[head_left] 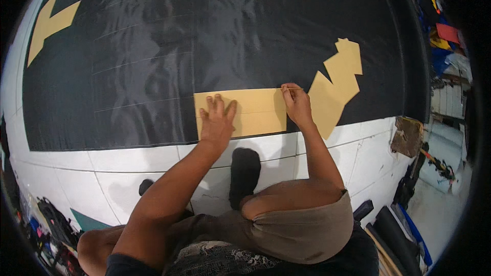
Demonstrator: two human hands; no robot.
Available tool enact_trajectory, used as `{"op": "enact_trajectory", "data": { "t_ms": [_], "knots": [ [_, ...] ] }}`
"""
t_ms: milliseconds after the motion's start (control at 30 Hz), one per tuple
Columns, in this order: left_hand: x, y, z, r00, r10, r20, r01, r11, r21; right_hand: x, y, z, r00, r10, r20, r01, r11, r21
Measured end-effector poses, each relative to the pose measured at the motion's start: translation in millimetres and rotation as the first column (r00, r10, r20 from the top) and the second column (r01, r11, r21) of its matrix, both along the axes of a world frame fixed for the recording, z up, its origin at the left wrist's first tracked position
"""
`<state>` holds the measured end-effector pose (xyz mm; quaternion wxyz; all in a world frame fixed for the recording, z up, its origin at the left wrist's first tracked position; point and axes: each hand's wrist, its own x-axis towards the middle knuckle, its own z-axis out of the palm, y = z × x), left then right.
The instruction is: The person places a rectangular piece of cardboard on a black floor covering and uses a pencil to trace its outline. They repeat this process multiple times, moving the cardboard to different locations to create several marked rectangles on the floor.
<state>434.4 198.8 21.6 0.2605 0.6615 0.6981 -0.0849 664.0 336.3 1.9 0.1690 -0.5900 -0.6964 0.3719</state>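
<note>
A yellow rectangular card template (261,115) lies on a wide sheet of black, shiny material (245,30), close to its near edge. My left hand (217,122) rests flat on the card's left part, fingers spread. At the card's upper right corner, my right hand (297,105) pinches a thin, light-coloured stick-like marking tool (294,89). Its tip is too small to make out. Thin pale lines run over the black sheet left of the card. Just right of my right hand lie several overlapping yellow card pieces (335,89) with angled edges.
Another yellow card piece, V-shaped (53,23), lies at the sheet's far left. White floor tiles (138,161) border the sheet. A brown block (407,136) sits by its near right corner. Rolls of material (394,230) lie lower right, and mixed items (445,36) line the right side.
</note>
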Motion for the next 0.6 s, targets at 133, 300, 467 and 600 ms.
{"op": "enact_trajectory", "data": {
  "t_ms": [133,300,467,600],
  "knots": [
    [4,10,8,0.999,-0.044,-0.014,0.043,0.999,-0.027,25,2,-16,0.972,-0.212,-0.099,0.211,0.977,-0.022],
    [4,13,6,0.998,-0.066,-0.016,0.065,0.997,-0.030,24,-7,-19,0.948,-0.262,-0.182,0.265,0.964,-0.007],
    [1,12,6,0.997,-0.077,-0.021,0.077,0.997,0.002,16,-16,-9,0.991,-0.064,0.121,0.032,0.968,0.248],
    [0,18,7,0.994,-0.098,-0.041,0.097,0.994,-0.045,22,-39,-2,0.960,0.024,0.279,-0.110,0.949,0.296]
  ]
}}
